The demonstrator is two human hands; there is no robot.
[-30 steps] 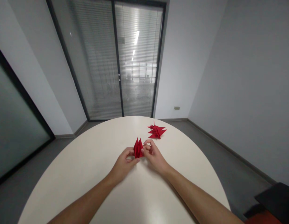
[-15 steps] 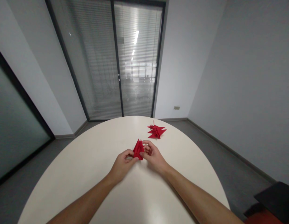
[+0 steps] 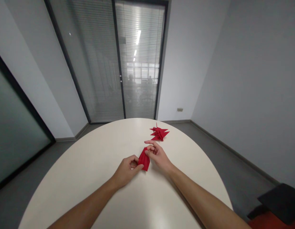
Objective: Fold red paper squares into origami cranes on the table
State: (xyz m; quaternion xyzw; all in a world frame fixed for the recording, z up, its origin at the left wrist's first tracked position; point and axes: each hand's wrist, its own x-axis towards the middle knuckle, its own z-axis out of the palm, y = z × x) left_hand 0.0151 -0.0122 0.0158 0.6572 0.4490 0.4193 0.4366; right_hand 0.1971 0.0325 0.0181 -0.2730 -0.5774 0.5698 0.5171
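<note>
A folded piece of red paper (image 3: 144, 161), pleated and narrowing toward its far end, is between my two hands over the table. My left hand (image 3: 127, 168) pinches its lower left side, thumb on top and fingers curled beneath. At the upper right, my right hand (image 3: 159, 157) grips the narrow end between thumb and bent fingers, while its index finger stretches out beyond the paper. Farther back on the table lies a cluster of pointed red folded-paper shapes (image 3: 159, 133), overlapping one another and touched by neither hand.
The round cream table (image 3: 90, 171) spreads under both arms. Beyond it stand a glass door with blinds (image 3: 140, 79) and grey walls (image 3: 252, 79). A black and red chair (image 3: 278, 203) is at the lower right.
The held red paper has turned and come slightly nearer to me. My right hand has shifted from its side to its narrow tip, with the index finger now extended.
</note>
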